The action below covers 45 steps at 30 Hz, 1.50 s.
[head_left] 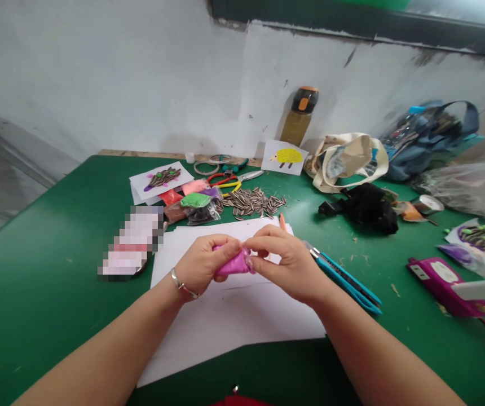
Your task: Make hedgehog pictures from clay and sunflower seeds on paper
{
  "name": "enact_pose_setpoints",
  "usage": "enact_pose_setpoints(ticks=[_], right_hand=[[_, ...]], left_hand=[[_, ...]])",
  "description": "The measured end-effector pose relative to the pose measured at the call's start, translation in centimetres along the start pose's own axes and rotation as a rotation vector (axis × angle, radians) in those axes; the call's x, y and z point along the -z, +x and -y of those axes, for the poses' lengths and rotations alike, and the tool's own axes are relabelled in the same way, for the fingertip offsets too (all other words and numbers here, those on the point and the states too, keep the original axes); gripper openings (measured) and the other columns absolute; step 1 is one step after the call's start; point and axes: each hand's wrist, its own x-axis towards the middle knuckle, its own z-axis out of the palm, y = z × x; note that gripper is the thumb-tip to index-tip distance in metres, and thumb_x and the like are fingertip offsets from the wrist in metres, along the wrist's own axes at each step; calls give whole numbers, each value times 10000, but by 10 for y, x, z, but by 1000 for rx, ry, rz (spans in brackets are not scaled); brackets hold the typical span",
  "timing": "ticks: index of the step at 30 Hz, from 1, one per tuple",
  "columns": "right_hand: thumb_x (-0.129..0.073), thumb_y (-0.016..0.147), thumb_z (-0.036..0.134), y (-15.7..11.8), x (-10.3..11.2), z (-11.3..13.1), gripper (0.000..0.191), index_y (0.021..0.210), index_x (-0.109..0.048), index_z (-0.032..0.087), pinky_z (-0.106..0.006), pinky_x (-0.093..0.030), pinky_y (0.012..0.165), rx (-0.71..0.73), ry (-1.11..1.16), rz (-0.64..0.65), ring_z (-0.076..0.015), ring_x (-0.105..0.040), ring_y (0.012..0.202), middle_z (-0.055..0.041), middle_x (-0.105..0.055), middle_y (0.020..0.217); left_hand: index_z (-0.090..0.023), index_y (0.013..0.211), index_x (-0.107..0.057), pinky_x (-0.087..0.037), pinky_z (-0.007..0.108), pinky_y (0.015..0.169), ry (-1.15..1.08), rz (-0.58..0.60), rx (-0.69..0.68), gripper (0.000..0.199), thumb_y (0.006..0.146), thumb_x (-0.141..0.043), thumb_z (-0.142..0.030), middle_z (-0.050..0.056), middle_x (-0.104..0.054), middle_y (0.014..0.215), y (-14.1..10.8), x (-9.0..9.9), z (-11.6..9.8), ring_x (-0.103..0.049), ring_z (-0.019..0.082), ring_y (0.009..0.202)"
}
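the left hand (203, 266) and right hand (288, 264) are both pinching a lump of magenta modelling clay (234, 264), holding it over white paper sheets (225, 332) lying on the green bench (43, 293).

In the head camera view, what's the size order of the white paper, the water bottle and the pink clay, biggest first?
1. White paper
2. Water bottle
3. Pink clay

The bottle stands farther from the camera, so this order may not match their real sizes.
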Motion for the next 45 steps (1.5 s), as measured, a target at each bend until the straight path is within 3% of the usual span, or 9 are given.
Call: enact_pose_setpoints(ticks=[5, 9, 13, 17, 28, 34, 45], right_hand=[[-630, 799, 133, -1, 2, 6, 133, 891, -679, 213, -270, -498, 708, 24, 20, 51, -112, -563, 738, -9, -581, 840], [-641, 805, 158, -1, 4, 7, 189, 974, -676, 235, -240, -499, 636, -14, 73, 92, -95, -562, 704, -14, -585, 908], [-617, 824, 156, 0, 1, 4, 233, 1029, -669, 254, -252, -496, 702, 15, 7, 104, -103, -557, 754, -18, -587, 957], [-626, 811, 157, 1, -1, -3, 159, 954, -662, 216, -260, -476, 707, 26, -44, 111, -112, -542, 747, -16, -588, 897], [-545, 825, 136, 2, -13, -14, 86, 798, -597, 199, -268, -427, 675, -2, -220, 5, -130, -522, 708, -7, -560, 743], [-568, 849, 200, 1, -9, -12, 128, 934, -655, 241, -269, -453, 719, 2, -156, 24, -125, -570, 755, -21, -631, 894], [-547, 824, 156, 1, -10, -12, 90, 756, -585, 200, -258, -411, 644, -38, -246, -4, -134, -510, 692, -8, -560, 727]], left_hand=[[-113, 749, -641, -278, 171, 361, -20, 14, 24, 420, 734, -693, -529, 10, -540, 573, -1, -1, 0, -387, 62, 429], [-113, 738, -628, -270, 164, 359, -56, -22, 12, 416, 731, -701, -522, 0, -529, 556, -1, 1, -2, -374, 54, 421], [-110, 683, -600, -235, 158, 348, -70, -78, 34, 433, 701, -725, -524, -9, -511, 527, 0, 1, -4, -340, 37, 390], [-100, 681, -608, -208, 159, 350, -69, -56, 69, 444, 711, -708, -531, 15, -540, 567, 0, -3, -4, -349, 37, 398], [-131, 634, -555, -250, 168, 363, 27, -75, 22, 460, 747, -654, -566, -31, -450, 531, 6, 2, 5, -358, 52, 410], [-134, 625, -548, -247, 165, 358, -9, -81, 18, 459, 745, -659, -563, -37, -449, 514, 5, 1, 4, -346, 47, 400], [-134, 635, -552, -277, 166, 358, 16, -78, 22, 431, 737, -679, -533, -31, -468, 529, 5, 0, 5, -373, 51, 405]])
